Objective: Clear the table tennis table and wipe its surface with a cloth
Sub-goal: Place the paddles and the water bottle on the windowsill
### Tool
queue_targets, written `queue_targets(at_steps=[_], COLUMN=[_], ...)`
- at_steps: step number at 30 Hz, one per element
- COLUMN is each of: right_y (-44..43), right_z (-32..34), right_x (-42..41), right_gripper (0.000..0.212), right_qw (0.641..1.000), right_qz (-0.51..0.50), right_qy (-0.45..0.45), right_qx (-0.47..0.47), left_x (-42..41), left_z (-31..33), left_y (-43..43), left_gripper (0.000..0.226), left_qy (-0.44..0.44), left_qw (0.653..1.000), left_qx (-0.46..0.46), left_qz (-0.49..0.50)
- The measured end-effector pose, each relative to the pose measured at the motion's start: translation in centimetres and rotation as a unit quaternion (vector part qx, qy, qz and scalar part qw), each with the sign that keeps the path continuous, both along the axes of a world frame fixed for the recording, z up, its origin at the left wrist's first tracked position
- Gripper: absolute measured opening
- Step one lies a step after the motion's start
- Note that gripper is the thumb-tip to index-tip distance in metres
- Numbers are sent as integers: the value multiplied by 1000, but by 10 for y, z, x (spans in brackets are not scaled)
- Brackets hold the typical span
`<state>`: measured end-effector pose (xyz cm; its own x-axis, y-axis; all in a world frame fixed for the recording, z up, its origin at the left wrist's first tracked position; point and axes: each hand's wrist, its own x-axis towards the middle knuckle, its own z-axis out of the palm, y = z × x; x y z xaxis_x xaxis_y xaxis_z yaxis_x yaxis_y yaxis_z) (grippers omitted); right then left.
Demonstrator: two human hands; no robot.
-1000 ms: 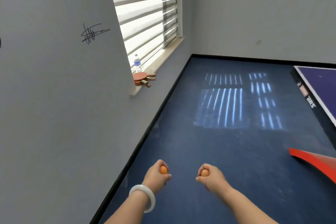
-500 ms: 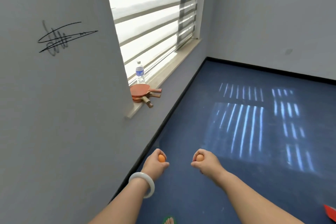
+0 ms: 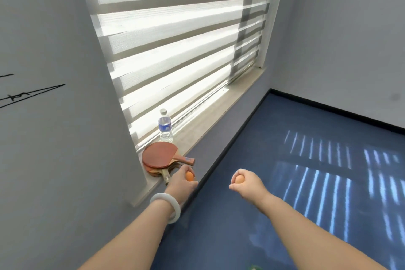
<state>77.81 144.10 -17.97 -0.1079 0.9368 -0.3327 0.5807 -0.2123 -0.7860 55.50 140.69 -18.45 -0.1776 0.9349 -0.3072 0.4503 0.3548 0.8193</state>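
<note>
My left hand (image 3: 183, 182), with a white bangle on the wrist, grips an orange ball (image 3: 189, 176) just beside the window sill's near end. My right hand (image 3: 247, 183) holds a second orange ball (image 3: 239, 179) over the blue floor, to the right of the sill. A stack of red table tennis paddles (image 3: 161, 154) lies on the sill, their handles pointing toward my left hand. The table tennis table is out of view.
A plastic water bottle (image 3: 165, 126) stands upright on the beige window sill (image 3: 221, 114) behind the paddles. Striped blinds cover the window. A grey wall with black scribbles is on the left. Blue floor (image 3: 306, 182) with sunlight stripes spreads to the right.
I have come closer to the window sill. Both hands, each still holding a ball, have risen toward it, and the left one now reaches the paddles' handles.
</note>
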Motion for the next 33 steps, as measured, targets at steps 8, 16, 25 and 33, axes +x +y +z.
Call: queue_targets(at_steps=[8, 16, 25, 33], right_y=[179, 260, 278, 289], right_z=[-16, -43, -64, -94], right_x=[-19, -130, -242, -297], right_gripper=[10, 10, 17, 19], right_qw=[987, 945, 901, 870], right_qz=[155, 312, 415, 467], right_qy=[-31, -68, -96, -95], right_qx=[-37, -77, -85, -128], left_x=[4, -47, -109, -136], left_z=[-9, -39, -73, -106], left_y=[100, 129, 172, 199], left_gripper=[16, 18, 22, 22], left_qy=[-39, -33, -124, -253], left_qw=[985, 943, 862, 730], left_qx=[2, -57, -21, 37], left_qz=[170, 325, 490, 634])
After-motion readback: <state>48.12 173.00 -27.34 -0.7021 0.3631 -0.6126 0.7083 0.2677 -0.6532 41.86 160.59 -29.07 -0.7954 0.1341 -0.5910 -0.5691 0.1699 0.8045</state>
